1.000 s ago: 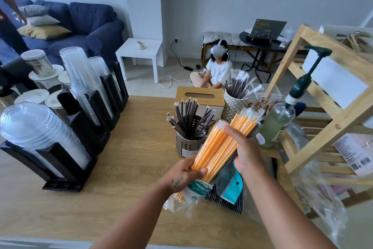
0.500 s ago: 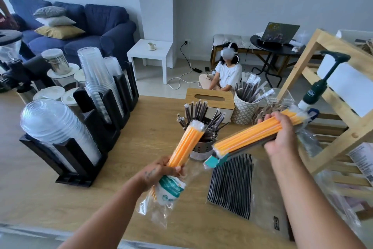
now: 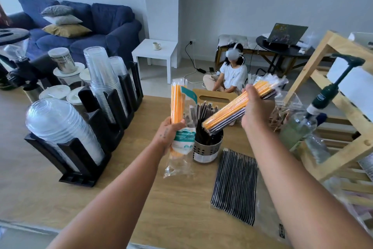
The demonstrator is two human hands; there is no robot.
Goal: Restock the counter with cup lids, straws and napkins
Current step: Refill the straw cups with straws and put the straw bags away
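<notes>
At the left of the wooden counter [image 3: 50,188], a black organizer [image 3: 78,181] is holding a stack of clear dome lids [image 3: 58,125] in its front slot. Behind them it is holding tall stacks of clear cups [image 3: 101,79]. Toward the middle, the left hand [image 3: 170,131] is gripping an opened plastic bag of orange straws [image 3: 177,107]. The fingers are curling around the lower part of the bag, and the bag is standing upright above the counter. Just beside it on the right, a perforated metal holder [image 3: 207,149] full of black straws [image 3: 203,119] is standing on the counter. The right hand [image 3: 255,111] is clamping around a wrapped bundle of orange and dark straws [image 3: 228,115]. The bundle is tilting, with its lower end over the holder; whether it is touching the black straws cannot be told. A flat pack of striped straws [image 3: 236,186] is lying on the counter in front of the holder, a little to the right. At the far right, a pump bottle [image 3: 296,131] is standing beside a wooden shelf [image 3: 351,48].
</notes>
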